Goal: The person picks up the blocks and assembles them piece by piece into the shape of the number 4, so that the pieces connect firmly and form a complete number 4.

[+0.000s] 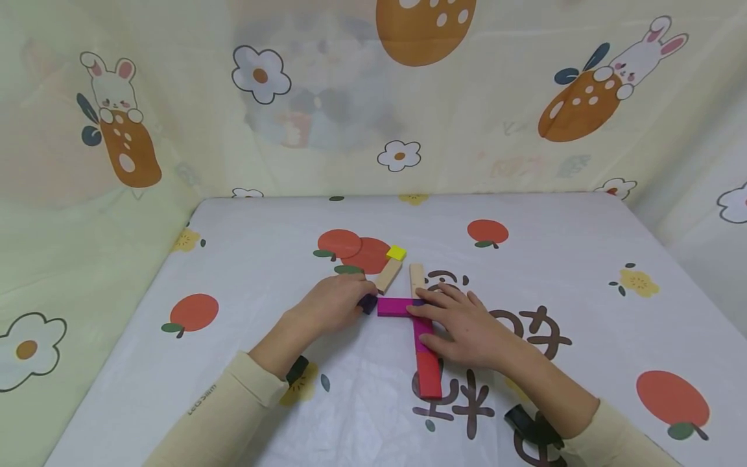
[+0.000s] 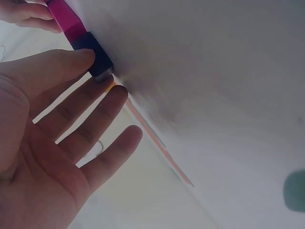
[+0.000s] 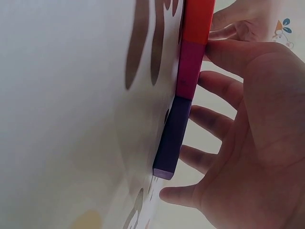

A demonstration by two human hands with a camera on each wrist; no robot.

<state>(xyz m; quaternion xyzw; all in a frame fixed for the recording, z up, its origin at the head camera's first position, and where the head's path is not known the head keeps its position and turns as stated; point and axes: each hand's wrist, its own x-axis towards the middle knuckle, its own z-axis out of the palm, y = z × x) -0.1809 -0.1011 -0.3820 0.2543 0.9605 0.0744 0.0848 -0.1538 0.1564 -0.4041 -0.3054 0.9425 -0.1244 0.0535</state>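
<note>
My left hand (image 1: 338, 301) pinches a dark navy block (image 1: 367, 303) between thumb and fingers, at the left end of a flat magenta block (image 1: 393, 307). The left wrist view shows the thumb on this navy block (image 2: 95, 56), which lines up with the magenta block (image 2: 67, 20). With fingers spread, my right hand (image 1: 467, 324) rests along the row's right end, over a dark purple block (image 3: 171, 138) that it mostly covers in the head view. From there a second magenta block (image 1: 423, 335) and a red block (image 1: 428, 375) run toward me.
Beyond the row stands a plain wooden block (image 1: 417, 279) pointing away. Left of it lies a slanted wooden block (image 1: 389, 275), with a yellow block (image 1: 397, 253) at its far end. A printed white cloth (image 1: 262, 246) covers the table, and a patterned curtain (image 1: 327, 168) hangs behind.
</note>
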